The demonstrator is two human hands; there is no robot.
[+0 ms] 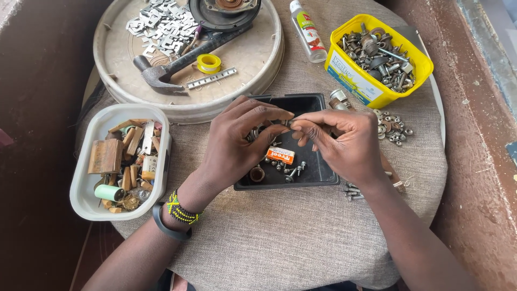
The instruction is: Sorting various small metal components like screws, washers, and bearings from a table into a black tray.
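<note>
My left hand (pixel 237 141) and my right hand (pixel 339 140) meet fingertip to fingertip over a black rectangular tray (pixel 318 173). Together they pinch a very small metal part (pixel 289 122) that the fingers mostly hide. In the tray lie screws, a brown ring (pixel 257 173) and a small orange packet (pixel 280 155). My left wrist wears a beaded band and a black strap.
A white tub (pixel 86 186) of wooden and copper bits stands left. A round tray (pixel 124 51) holds a hammer (pixel 172 67), a yellow tape roll (pixel 208 63) and metal plates. At the right are a yellow tub of bolts (pixel 350 78), a bottle (pixel 306 29) and loose washers (pixel 393 129).
</note>
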